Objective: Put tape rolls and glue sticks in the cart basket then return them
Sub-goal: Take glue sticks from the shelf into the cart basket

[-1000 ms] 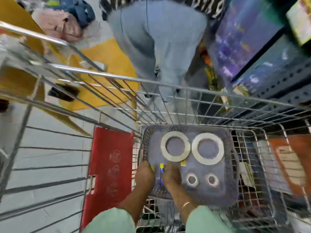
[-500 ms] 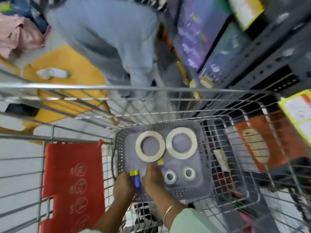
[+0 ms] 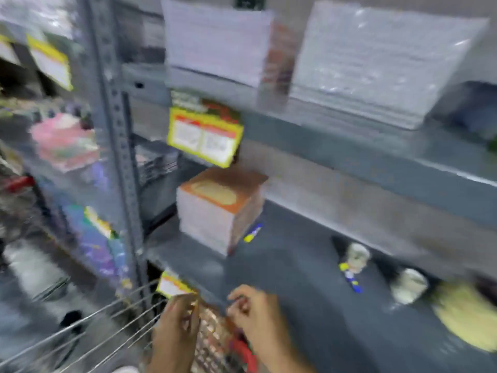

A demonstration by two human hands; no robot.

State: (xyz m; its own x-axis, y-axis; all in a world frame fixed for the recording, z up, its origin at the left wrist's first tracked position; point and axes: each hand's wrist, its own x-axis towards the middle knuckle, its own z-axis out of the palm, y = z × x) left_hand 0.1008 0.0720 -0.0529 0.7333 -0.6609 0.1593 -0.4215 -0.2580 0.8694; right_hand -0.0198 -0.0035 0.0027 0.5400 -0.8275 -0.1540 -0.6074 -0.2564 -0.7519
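Note:
The view is badly blurred. My left hand [image 3: 176, 329] and my right hand [image 3: 258, 316] are raised side by side at the front edge of a grey metal shelf [image 3: 295, 305], fingers curled. Whether they hold anything is too smeared to tell. On the shelf lie a blue and yellow glue stick [image 3: 252, 232] beside a box and a second glue stick [image 3: 351, 278] further right. Two small pale tape rolls [image 3: 357, 257] [image 3: 408, 285] stand near that second stick. The cart's wire rim [image 3: 107, 316] shows at lower left; the basket is out of view.
An orange-topped box [image 3: 219, 208] stands on the shelf's left part, and a yellow object [image 3: 465, 319] lies at its right. Yellow price tags [image 3: 204, 135] hang from the shelf above. A grey upright post [image 3: 118, 146] stands left of the hands.
The view has swung up from the cart basket to the shelf. Both hands have lifted out of the basket and now hover at the shelf's front edge.

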